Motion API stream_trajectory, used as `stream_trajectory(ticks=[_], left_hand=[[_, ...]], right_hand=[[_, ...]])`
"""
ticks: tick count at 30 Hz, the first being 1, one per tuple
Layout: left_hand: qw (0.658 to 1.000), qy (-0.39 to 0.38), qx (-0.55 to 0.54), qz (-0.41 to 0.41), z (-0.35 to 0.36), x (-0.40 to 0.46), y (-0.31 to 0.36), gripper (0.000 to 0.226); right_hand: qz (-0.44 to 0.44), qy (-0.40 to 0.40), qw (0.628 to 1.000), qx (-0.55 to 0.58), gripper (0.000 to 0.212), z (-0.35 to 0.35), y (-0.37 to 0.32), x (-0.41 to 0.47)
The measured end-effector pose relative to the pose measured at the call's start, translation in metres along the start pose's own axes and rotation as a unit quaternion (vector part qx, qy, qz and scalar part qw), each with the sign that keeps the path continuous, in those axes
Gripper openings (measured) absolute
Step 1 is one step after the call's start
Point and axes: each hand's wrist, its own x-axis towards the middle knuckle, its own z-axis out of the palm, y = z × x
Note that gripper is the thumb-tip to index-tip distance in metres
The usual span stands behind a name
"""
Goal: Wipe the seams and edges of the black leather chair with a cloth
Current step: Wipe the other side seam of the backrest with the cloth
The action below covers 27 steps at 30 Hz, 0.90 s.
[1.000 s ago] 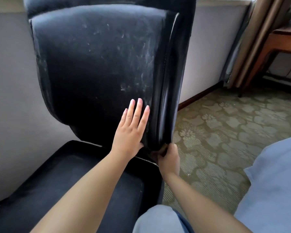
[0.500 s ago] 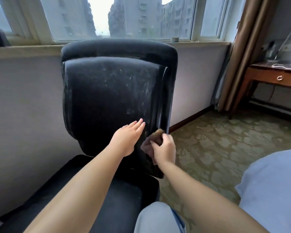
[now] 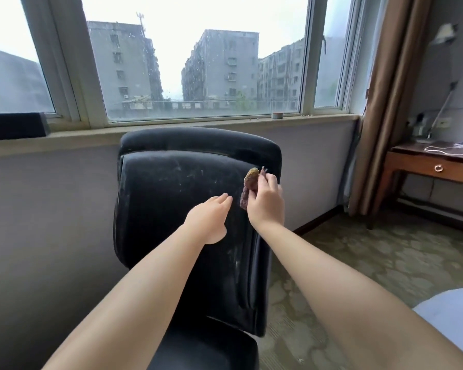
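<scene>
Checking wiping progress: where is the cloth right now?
In the head view, the cloth is pinched in the right hand, near the upper right seam of the chair backrest.

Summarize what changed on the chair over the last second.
The right hand carried the cloth up the chair back's right-side seam, from the bottom corner to near the top. The left hand rose too, staying open against the backrest. The cloth stayed gripped; the chair did not move.
</scene>
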Motion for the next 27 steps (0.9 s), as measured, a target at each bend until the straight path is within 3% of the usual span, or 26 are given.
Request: stream_trajectory(ticks=[8, 11, 14, 17, 23, 27], left_hand=[[0.999, 0.031, 0.018, -0.012, -0.019, 0.035, -0.019, 0.073], [0.999, 0.042, 0.027, -0.016, -0.026, 0.047, -0.027, 0.075], [0.998, 0.044, 0.028, -0.017, -0.025, 0.055, -0.035, 0.079], [0.999, 0.032, 0.029, -0.020, -0.016, 0.062, -0.038, 0.086], [0.997, 0.061, 0.041, 0.005, -0.002, 0.070, -0.048, 0.097], [0.996, 0.072, 0.053, 0.004, 0.005, 0.071, -0.062, 0.104]], right_hand=[[-0.030, -0.003, 0.995, -0.096, 0.054, 0.009, -0.016, 0.035], [-0.051, 0.050, 0.995, -0.069, 0.044, 0.014, -0.017, 0.048], [-0.088, 0.068, 0.986, -0.122, 0.029, 0.014, -0.012, 0.058], [-0.122, 0.055, 0.970, -0.203, 0.025, 0.014, -0.004, 0.059], [-0.136, 0.018, 0.967, -0.217, 0.022, 0.023, -0.008, 0.068], [-0.128, -0.049, 0.966, -0.219, 0.033, 0.034, -0.023, 0.075]])
